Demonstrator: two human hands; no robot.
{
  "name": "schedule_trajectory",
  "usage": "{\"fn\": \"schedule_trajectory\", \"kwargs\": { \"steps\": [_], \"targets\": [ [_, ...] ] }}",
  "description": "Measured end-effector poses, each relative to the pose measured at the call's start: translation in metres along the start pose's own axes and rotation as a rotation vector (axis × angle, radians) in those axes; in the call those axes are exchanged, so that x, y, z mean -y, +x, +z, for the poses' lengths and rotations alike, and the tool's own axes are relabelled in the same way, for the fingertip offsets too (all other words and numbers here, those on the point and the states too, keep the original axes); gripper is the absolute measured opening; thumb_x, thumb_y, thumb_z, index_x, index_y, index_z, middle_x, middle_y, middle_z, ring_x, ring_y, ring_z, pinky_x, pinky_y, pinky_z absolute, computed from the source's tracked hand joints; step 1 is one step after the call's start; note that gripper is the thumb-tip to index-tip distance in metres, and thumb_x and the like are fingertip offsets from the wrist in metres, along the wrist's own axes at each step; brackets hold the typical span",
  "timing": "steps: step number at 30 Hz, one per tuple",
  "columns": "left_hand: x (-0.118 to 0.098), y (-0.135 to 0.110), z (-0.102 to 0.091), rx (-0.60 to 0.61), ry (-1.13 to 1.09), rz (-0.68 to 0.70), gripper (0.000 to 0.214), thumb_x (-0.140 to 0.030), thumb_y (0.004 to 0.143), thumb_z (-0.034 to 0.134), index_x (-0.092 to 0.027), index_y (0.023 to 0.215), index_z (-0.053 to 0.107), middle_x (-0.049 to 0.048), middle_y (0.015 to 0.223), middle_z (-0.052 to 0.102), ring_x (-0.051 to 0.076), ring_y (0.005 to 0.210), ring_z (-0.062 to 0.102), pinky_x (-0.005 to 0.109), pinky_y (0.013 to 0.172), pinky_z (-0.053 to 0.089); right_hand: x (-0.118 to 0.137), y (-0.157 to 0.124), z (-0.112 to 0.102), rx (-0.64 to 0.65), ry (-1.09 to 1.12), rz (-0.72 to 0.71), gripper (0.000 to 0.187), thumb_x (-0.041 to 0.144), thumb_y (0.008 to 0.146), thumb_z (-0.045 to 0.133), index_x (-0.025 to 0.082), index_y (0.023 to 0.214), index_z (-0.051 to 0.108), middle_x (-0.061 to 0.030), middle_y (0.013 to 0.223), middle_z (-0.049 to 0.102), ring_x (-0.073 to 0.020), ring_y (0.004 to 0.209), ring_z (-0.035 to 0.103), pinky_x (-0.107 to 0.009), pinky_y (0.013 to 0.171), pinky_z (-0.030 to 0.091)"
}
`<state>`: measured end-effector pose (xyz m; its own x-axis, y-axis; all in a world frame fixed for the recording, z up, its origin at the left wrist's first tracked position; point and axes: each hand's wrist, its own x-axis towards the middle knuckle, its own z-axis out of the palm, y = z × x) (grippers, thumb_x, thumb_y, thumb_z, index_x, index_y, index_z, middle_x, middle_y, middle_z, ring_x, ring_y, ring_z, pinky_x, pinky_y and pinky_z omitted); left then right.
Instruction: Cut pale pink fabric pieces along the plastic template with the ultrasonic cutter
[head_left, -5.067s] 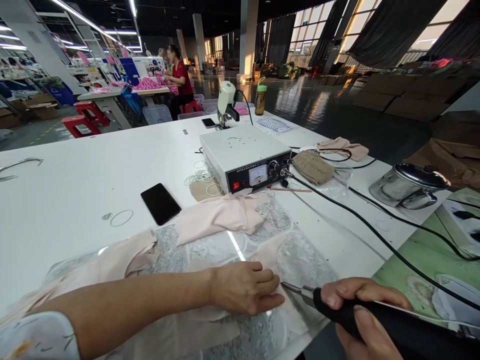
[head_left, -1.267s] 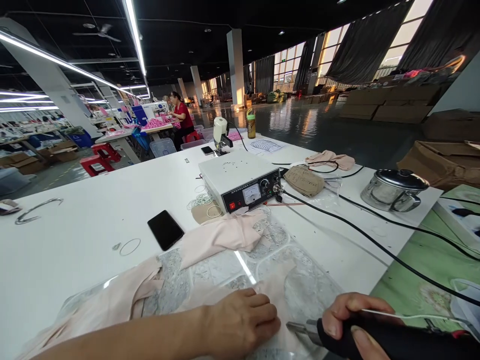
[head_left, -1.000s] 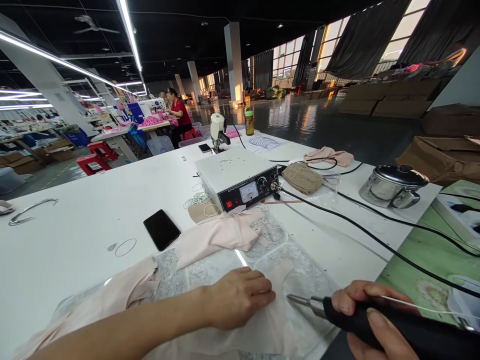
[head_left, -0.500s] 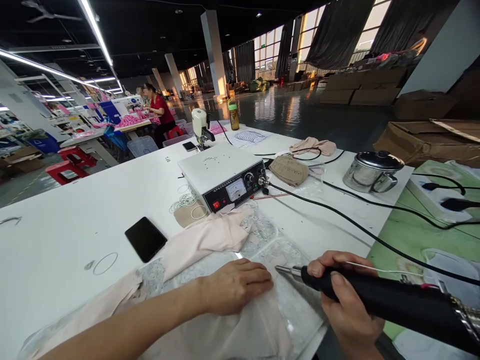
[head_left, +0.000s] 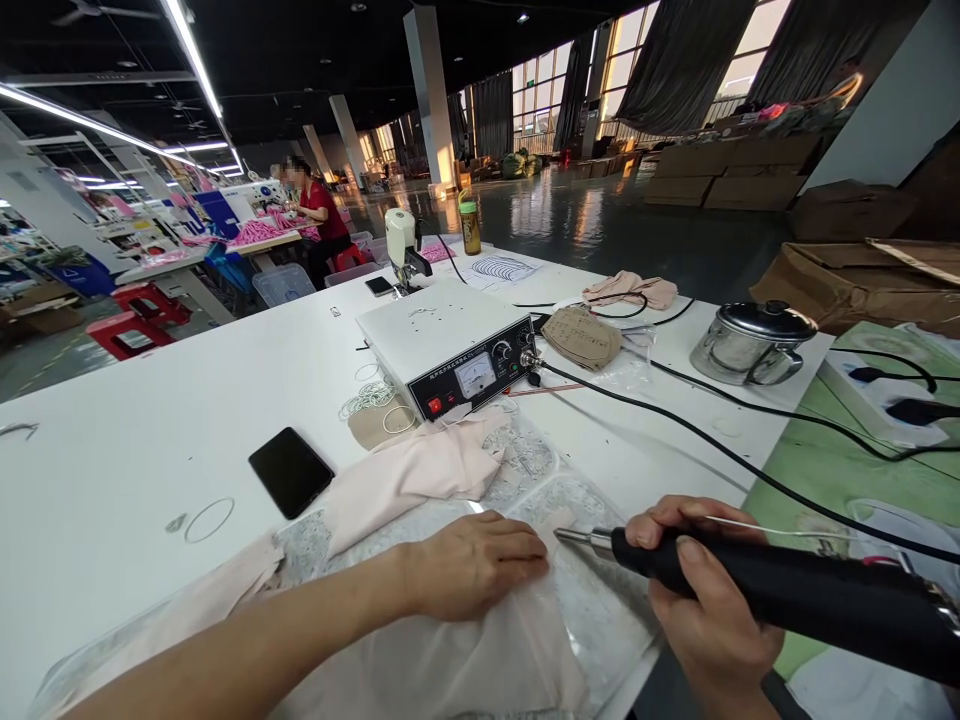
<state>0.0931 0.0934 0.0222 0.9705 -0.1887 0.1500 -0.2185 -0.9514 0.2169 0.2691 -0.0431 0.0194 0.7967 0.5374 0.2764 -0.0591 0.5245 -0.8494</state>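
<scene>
My left hand lies flat, palm down, on pale pink fabric spread over a clear scratched plate at the table's near edge. My right hand is wrapped round the black handle of a handheld tool. The tool's metal tip points left and hovers just right of my left fingertips, above the fabric. A black cable runs from the white control box, which has a dial and red switch, toward the tool.
A black phone lies left of the fabric on the white table, with thin wire rings nearby. A steel lidded pot, beige pads, a bottle and a small white machine stand further back. A person in red sits far left.
My right hand raised the tool slightly, its tip staying beside my left fingers. My left hand stays pressed on the fabric. The view shifted right and down since the earliest frames.
</scene>
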Motion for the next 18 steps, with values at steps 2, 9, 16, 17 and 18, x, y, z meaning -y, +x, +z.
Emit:
{"fn": "schedule_trajectory", "kwargs": {
  "steps": [2, 9, 16, 17, 18],
  "targets": [
    [-0.0001, -0.0001, -0.0003, 0.003, -0.006, -0.008, 0.03, -0.012, 0.099, 0.038, -0.009, 0.119, 0.059, 0.0126, 0.122, 0.065, 0.022, 0.114, 0.059, 0.032, 0.093, 0.047, 0.0027, 0.0001, -0.0012, -0.016, 0.024, -0.005, 0.009, 0.025, 0.078, 0.062, 0.024, 0.087, 0.058, 0.0022, 0.076, 0.053, -0.0131, 0.06, 0.052, -0.036, 0.058, 0.051],
    [0.0002, -0.0001, 0.0003, -0.004, -0.021, 0.003, 0.029, -0.01, 0.097, 0.04, -0.008, 0.12, 0.058, 0.0129, 0.123, 0.064, 0.023, 0.115, 0.058, 0.032, 0.093, 0.045, 0.0093, 0.0002, -0.0012, 0.017, 0.072, 0.007, 0.007, 0.023, 0.075, 0.064, 0.021, 0.081, 0.061, 0.0013, 0.071, 0.054, -0.012, 0.054, 0.053, -0.032, 0.052, 0.05],
    [0.0002, 0.0, 0.0004, -0.009, -0.012, 0.012, 0.028, -0.008, 0.096, 0.041, -0.008, 0.118, 0.058, 0.0126, 0.123, 0.064, 0.023, 0.115, 0.058, 0.033, 0.092, 0.045, 0.007, -0.002, -0.0002, 0.045, 0.079, 0.016, 0.006, 0.023, 0.076, 0.065, 0.021, 0.081, 0.061, 0.0006, 0.072, 0.054, -0.0118, 0.055, 0.053, -0.032, 0.052, 0.051],
    [0.0001, -0.0001, 0.0005, -0.011, -0.014, 0.013, 0.028, -0.008, 0.096, 0.041, -0.007, 0.118, 0.058, 0.0127, 0.123, 0.064, 0.023, 0.114, 0.058, 0.033, 0.091, 0.046, 0.0071, -0.0019, -0.0002, 0.05, 0.079, 0.017, 0.007, 0.023, 0.076, 0.065, 0.021, 0.081, 0.061, 0.0006, 0.071, 0.054, -0.0119, 0.054, 0.053, -0.032, 0.051, 0.051],
    [0.0001, -0.0002, 0.0007, -0.014, -0.016, 0.016, 0.028, -0.009, 0.096, 0.041, -0.007, 0.118, 0.059, 0.0128, 0.122, 0.064, 0.023, 0.114, 0.058, 0.033, 0.091, 0.046, 0.0072, -0.0018, -0.0002, 0.054, 0.078, 0.018, 0.007, 0.024, 0.076, 0.066, 0.021, 0.081, 0.061, 0.0006, 0.071, 0.054, -0.012, 0.054, 0.053, -0.032, 0.051, 0.051]
  ]
}}
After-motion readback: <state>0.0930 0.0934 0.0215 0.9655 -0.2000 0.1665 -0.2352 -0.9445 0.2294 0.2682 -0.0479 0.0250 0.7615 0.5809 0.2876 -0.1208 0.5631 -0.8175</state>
